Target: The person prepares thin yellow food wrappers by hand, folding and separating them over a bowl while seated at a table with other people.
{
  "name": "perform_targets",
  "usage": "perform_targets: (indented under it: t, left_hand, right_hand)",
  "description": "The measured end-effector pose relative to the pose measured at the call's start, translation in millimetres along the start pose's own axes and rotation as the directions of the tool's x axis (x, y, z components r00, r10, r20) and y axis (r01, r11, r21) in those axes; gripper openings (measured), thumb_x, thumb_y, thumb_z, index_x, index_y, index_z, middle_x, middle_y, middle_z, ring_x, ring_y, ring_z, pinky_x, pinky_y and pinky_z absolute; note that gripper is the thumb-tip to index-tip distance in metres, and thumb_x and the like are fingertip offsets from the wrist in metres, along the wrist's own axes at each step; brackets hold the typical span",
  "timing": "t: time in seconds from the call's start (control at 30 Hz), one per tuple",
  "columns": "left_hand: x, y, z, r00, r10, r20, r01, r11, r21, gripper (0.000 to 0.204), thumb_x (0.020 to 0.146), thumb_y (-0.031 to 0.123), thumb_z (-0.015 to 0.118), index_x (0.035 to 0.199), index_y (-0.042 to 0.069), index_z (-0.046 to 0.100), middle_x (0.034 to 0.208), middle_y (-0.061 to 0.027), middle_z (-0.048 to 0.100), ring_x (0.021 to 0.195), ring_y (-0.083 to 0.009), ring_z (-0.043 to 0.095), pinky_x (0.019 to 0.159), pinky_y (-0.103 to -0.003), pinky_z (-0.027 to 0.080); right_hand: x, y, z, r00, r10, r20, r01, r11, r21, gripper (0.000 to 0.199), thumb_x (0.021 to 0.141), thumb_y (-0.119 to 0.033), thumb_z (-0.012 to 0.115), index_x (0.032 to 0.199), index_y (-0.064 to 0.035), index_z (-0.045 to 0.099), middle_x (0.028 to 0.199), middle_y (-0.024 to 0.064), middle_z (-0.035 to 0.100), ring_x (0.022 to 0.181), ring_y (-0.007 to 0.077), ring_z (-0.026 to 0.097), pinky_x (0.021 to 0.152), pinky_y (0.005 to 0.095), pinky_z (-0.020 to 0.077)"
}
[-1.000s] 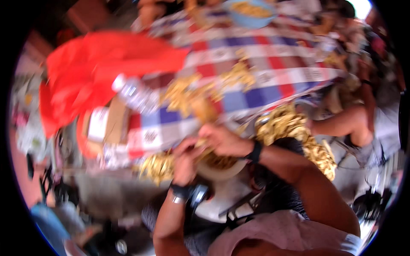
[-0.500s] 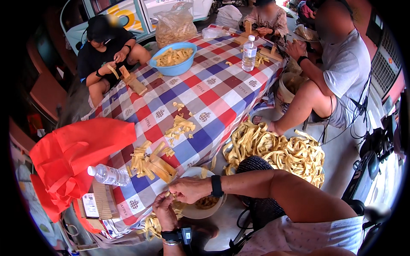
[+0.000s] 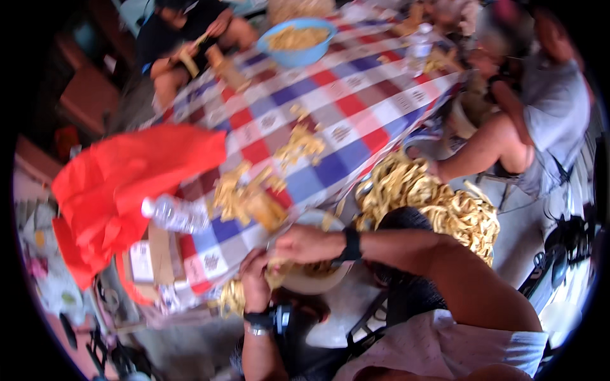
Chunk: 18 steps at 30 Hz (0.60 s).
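My left hand and my right hand meet at their fingertips near the table's front edge. Both look closed in a pinch, though motion blurs the fingers. A pale yellow strip shows between them, its ends hard to make out. Just beyond and below my right wrist stands a white bowl with yellowish pieces inside, partly covered by that hand. On the table ahead lie a small wooden block and a heap of cut yellow strips. More strips hang or lie beside my left hand.
A checked cloth covers the table. At left are a red bag, a water bottle and a cardboard box. Long yellow strips pile up at right. Farther off are a blue basin and people working.
The whole view has shifted, so the table and my hands sit farther right and the table higher in it. My hands stay together at the strip. The picture is more blurred now.
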<state>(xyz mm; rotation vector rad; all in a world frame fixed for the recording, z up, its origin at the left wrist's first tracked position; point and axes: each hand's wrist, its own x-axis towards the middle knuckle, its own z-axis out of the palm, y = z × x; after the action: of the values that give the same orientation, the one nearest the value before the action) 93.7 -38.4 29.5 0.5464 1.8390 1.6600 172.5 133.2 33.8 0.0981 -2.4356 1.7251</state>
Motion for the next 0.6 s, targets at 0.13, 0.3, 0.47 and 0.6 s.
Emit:
perform_targets:
  t: [0.13, 0.3, 0.47, 0.6]
  left_hand:
    - [6.3, 15.5, 3.5, 0.998, -0.061, 0.03, 0.058, 0.995, 0.087, 0.016, 0.088, 0.003, 0.051, 0.077, -0.005, 0.059, 0.073, -0.0034, 0.054, 0.059, -0.0084, 0.047, 0.051, -0.021, 0.035]
    - [-0.4, 20.0, -12.3, 0.988, -0.147, 0.046, 0.147, 0.802, -0.579, 0.009, 0.082, 0.007, 0.059, 0.076, 0.0, 0.058, 0.064, 0.0007, 0.052, 0.053, -0.0054, 0.041, 0.052, -0.019, 0.03]
    - [10.3, 17.7, -15.1, 0.988, -0.136, 0.076, 0.154, 0.799, -0.581, 0.015, 0.081, 0.011, 0.057, 0.07, 0.003, 0.052, 0.055, 0.0056, 0.038, 0.048, -0.0042, 0.026, 0.047, -0.023, 0.02]
    - [21.9, 13.5, -10.9, 0.968, -0.185, 0.169, 0.25, 0.76, -0.599, 0.017, 0.083, 0.013, 0.055, 0.069, 0.004, 0.049, 0.055, 0.0052, 0.036, 0.048, -0.0054, 0.027, 0.047, -0.023, 0.02]
  right_hand:
    - [4.1, 22.6, -2.8, 0.995, -0.015, -0.098, 0.026, 0.993, 0.117, 0.03, 0.088, -0.018, 0.059, 0.067, 0.0019, 0.055, 0.052, 0.0083, 0.045, 0.05, 0.0077, 0.043, 0.046, 0.0301, 0.037]
    - [13.8, -10.3, -33.6, 0.971, 0.237, -0.038, -0.192, 0.862, 0.469, 0.034, 0.095, -0.023, 0.055, 0.066, -0.0053, 0.055, 0.057, -0.008, 0.046, 0.054, -0.0006, 0.038, 0.045, 0.0197, 0.029]
    - [23.2, 0.2, -38.3, 0.977, 0.211, 0.01, -0.193, 0.87, 0.454, 0.034, 0.095, -0.022, 0.056, 0.066, -0.0047, 0.054, 0.052, -0.0071, 0.044, 0.049, -0.0005, 0.039, 0.044, 0.0195, 0.0295]
    - [22.8, 1.2, -39.9, 0.978, 0.196, 0.063, -0.199, 0.815, 0.545, 0.016, 0.088, -0.013, 0.063, 0.096, -0.0035, 0.054, 0.089, 0.004, 0.058, 0.07, 0.008, 0.057, 0.06, 0.021, 0.0454]
